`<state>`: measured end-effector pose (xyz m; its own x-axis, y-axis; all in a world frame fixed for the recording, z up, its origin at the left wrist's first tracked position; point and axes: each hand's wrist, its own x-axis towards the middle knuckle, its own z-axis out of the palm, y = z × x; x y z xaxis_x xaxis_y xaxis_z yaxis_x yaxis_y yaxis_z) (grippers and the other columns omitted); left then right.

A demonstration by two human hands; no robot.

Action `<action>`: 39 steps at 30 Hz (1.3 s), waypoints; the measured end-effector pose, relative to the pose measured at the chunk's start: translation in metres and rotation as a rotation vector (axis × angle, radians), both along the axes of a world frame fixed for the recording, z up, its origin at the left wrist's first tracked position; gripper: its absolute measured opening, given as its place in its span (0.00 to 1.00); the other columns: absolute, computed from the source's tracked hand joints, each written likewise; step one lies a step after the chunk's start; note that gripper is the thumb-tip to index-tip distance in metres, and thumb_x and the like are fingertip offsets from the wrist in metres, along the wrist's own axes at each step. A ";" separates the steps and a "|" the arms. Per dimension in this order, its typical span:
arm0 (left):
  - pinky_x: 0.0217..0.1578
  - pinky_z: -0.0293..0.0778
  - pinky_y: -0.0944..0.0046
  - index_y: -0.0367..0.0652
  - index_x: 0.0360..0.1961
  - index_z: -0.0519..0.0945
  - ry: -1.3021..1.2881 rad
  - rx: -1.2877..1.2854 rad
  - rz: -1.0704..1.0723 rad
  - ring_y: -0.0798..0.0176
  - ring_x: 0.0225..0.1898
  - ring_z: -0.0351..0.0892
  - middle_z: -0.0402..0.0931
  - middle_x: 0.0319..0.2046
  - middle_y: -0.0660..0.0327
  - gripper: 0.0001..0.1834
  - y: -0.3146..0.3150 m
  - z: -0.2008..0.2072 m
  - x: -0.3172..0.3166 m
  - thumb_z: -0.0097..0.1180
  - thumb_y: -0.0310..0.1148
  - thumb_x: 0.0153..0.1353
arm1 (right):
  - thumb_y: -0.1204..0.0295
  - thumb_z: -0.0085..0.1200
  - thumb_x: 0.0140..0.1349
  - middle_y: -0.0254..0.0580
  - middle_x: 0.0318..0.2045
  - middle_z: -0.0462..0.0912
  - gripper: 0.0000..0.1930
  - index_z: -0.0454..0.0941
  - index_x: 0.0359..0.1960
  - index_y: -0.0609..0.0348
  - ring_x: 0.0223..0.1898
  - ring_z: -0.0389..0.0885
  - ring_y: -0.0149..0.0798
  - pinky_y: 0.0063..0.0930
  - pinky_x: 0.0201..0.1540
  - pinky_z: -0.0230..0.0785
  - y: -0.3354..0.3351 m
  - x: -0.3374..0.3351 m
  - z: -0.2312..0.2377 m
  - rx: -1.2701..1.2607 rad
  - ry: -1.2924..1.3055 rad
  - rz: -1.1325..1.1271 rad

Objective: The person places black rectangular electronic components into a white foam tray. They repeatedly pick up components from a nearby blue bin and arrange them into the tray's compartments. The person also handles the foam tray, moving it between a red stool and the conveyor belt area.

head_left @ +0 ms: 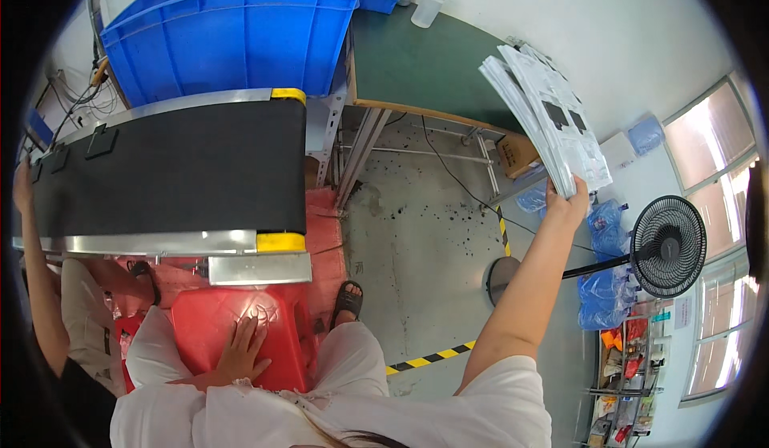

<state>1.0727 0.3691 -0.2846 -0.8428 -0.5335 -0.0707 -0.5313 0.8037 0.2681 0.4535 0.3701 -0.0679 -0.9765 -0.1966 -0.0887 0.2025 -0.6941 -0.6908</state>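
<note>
My right hand (567, 201) is raised on the right, its fingers closed round the lower end of a stack of thin white trays (589, 155). The stack stands tilted in front of the green table's right end. A few dark rectangular patches show on its outer face. My left hand (243, 352) lies flat with spread fingers on a red plastic stool (200, 320) between my knees. To the left, a black conveyor belt (192, 171) carries several small flat dark pieces (102, 141). Another person's hand (24, 187) is at the belt's far left end.
A large blue bin (232, 43) stands behind the conveyor. The green table (432, 55) holds a translucent bottle (428, 9). A black standing fan (669, 246), large water bottles (605, 288) and a loaded shelf (633, 376) are at right. A cable (448, 171) crosses the floor.
</note>
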 end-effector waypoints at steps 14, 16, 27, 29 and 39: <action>0.62 0.49 0.49 0.38 0.58 0.62 -0.059 -0.013 -0.089 0.47 0.62 0.54 0.56 0.59 0.45 0.32 -0.013 -0.016 0.003 0.49 0.44 0.56 | 0.72 0.53 0.45 0.49 0.40 0.75 0.20 0.67 0.43 0.61 0.39 0.76 0.52 0.47 0.36 0.72 -0.096 -0.115 -0.090 0.127 0.026 -0.001; 0.62 0.48 0.49 0.38 0.58 0.62 -0.057 -0.002 -0.086 0.47 0.62 0.53 0.56 0.59 0.45 0.32 -0.010 -0.017 0.004 0.48 0.45 0.56 | 0.70 0.55 0.46 0.49 0.41 0.73 0.22 0.66 0.45 0.59 0.40 0.75 0.51 0.47 0.36 0.71 -0.111 -0.117 -0.086 0.228 -0.060 -0.072; 0.63 0.45 0.48 0.38 0.59 0.60 0.036 -0.020 -0.018 0.48 0.63 0.52 0.54 0.61 0.45 0.33 0.007 -0.039 0.017 0.45 0.48 0.57 | 0.34 0.35 0.55 0.46 0.21 0.75 0.38 0.69 0.37 0.63 0.22 0.73 0.41 0.36 0.25 0.66 -0.002 0.038 -0.272 1.012 0.063 0.386; 0.63 0.37 0.40 0.37 0.61 0.58 0.041 0.067 -0.038 0.42 0.65 0.44 0.49 0.63 0.45 0.39 0.007 -0.041 0.018 0.47 0.53 0.54 | 0.48 0.39 0.61 0.40 0.23 0.77 0.26 0.74 0.32 0.62 0.24 0.75 0.38 0.36 0.26 0.68 0.061 0.117 -0.328 1.821 0.430 0.786; 0.62 0.45 0.47 0.42 0.58 0.65 0.172 -0.022 -0.032 0.48 0.65 0.49 0.50 0.63 0.48 0.31 0.010 -0.061 0.018 0.43 0.51 0.58 | 0.57 0.49 0.58 0.62 0.46 0.74 0.26 0.69 0.52 0.66 0.52 0.71 0.55 0.41 0.52 0.65 0.143 0.413 -0.244 1.867 1.255 1.326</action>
<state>1.0911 0.3789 -0.3454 -0.8581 -0.5059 0.0874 -0.4530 0.8262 0.3350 0.8661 0.5127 -0.3121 -0.2440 -0.7989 -0.5497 -0.8830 0.4174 -0.2146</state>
